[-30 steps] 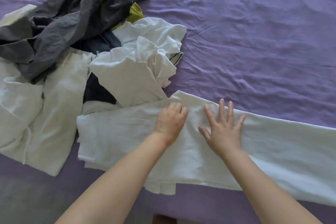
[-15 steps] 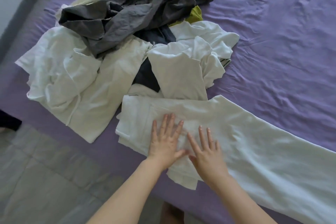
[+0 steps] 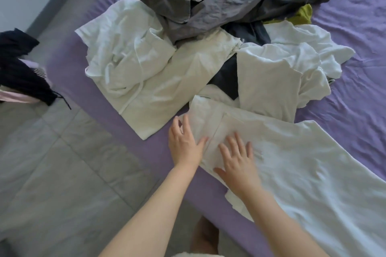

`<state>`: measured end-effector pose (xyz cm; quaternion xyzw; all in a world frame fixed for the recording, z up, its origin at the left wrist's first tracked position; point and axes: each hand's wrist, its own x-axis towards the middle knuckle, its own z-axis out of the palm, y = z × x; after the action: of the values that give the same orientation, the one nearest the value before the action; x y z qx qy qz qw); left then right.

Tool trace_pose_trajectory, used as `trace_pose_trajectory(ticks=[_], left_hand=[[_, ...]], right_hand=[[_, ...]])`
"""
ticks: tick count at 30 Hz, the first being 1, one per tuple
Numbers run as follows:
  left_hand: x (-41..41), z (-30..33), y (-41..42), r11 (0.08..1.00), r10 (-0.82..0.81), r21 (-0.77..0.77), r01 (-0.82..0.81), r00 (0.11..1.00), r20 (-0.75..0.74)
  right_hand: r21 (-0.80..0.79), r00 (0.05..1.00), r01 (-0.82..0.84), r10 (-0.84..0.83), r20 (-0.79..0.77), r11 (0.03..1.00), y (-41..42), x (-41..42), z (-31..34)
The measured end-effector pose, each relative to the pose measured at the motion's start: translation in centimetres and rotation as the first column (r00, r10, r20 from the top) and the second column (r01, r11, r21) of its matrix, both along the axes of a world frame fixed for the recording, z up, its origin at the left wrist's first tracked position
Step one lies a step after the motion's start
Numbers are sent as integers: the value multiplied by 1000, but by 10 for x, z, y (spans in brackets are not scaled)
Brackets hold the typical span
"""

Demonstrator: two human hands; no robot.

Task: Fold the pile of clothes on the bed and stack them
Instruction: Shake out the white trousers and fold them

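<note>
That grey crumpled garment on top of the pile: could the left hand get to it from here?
Probably yes. The grey garment lies uncovered atop the pile, and the left hand rests flat, holding nothing, though it needs a long stretch.

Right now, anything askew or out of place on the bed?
Nothing damaged. The white garment being flattened hangs its near corner off the bed edge. The unfolded pile behind it is a jumble, with a grey garment on top.

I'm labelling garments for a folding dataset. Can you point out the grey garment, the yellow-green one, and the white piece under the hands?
grey garment (image 3: 219, 6), head view, crumpled middle at the pile's top.
yellow-green garment (image 3: 302, 14), head view, its exposed corner.
white piece (image 3: 302, 169), head view, flat smoothed middle.
</note>
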<state>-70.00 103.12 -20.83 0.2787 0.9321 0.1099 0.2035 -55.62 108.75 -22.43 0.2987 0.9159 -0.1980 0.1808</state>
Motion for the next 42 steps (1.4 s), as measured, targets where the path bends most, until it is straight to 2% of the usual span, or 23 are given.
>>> trace_pose_trajectory(ticks=[2, 5, 8, 10, 12, 14, 15, 18, 21, 22, 23, 25, 27, 29, 30, 31, 33, 34, 35, 36, 38, 40, 42], left_hand=[[-11, 0, -3, 986, 165, 9, -167, 977, 133], [-25, -3, -10, 975, 216, -3, -224, 937, 274], [-40, -2, -17, 962, 226, 52, -267, 892, 392], [-50, 0, -22, 935, 252, 112, -338, 851, 462], [-53, 0, -26, 932, 246, 142, -335, 869, 430], [-49, -5, -28, 948, 254, 88, -306, 894, 369], [-46, -8, -29, 940, 299, 39, -340, 871, 390], [-36, -13, -28, 852, 460, -61, -519, 690, 559], [-31, -14, -28, 759, 522, -86, -645, 526, 671], [-28, -13, -28, 723, 534, -83, -686, 480, 696], [-26, -12, -28, 701, 538, -74, -709, 458, 707], [-18, -6, -26, 700, 526, -35, -713, 481, 702], [-8, 5, -23, 716, 474, 24, -698, 511, 717], [3, 22, -19, 735, 379, 94, -671, 522, 764], [9, 32, -16, 746, 321, 132, -653, 526, 788], [16, 43, -12, 754, 260, 173, -634, 528, 808], [31, 65, -4, 765, 121, 266, -587, 537, 835], [41, 75, 2, 772, 49, 314, -553, 543, 838], [52, 85, 7, 782, -15, 354, -512, 553, 833], [64, 94, 12, 800, -68, 390, -456, 577, 814], [91, 107, 22, 846, -178, 457, -274, 663, 727], [119, 116, 30, 870, -326, 493, -13, 736, 594], [150, 119, 39, 842, -484, 465, 272, 763, 429]], right_hand=[[-35, 997, -49, 51, 65, 998, -4, -2, -2], [-7, 996, -72, 73, 60, 997, -6, -5, 4], [53, 988, -36, 43, -147, 998, -6, -3, 6], [15, 963, -19, 22, -267, 1000, -11, 2, 5], [-23, 949, -57, 47, -313, 998, -16, 7, 6], [-52, 956, -104, 85, -281, 993, -16, 8, 8], [-64, 959, -126, 105, -265, 990, -14, 7, 8], [-143, 963, -127, 87, -256, 982, -2, 2, 5], [-83, 969, 99, -115, -219, 992, -2, 5, -1], [-37, 970, 185, -189, -150, 982, -2, 7, -1], [-10, 974, 223, -223, -40, 975, -3, 9, 0], [8, 975, 179, -179, 132, 984, -4, 11, 0], [-67, 978, 183, -175, 115, 981, 1, 8, 4], [-289, 936, 333, -351, -11, 898, 15, 7, 16], [-456, 863, 435, -503, -33, 776, 23, 9, 26], [-636, 747, 507, -665, -13, 582, 31, 13, 37], [-864, 497, 468, -864, 84, 185, 42, 22, 62], [-911, 408, 407, -905, 119, 64, 47, 28, 72], [-939, 343, 343, -929, 139, -14, 52, 35, 80], [-955, 300, 292, -943, 146, -55, 57, 43, 88], [-974, 275, 216, -953, 124, -65, 66, 64, 101], [-987, 301, 162, -951, 68, -20, 73, 92, 110], [-989, 336, 140, -942, 8, 41, 78, 126, 115]])
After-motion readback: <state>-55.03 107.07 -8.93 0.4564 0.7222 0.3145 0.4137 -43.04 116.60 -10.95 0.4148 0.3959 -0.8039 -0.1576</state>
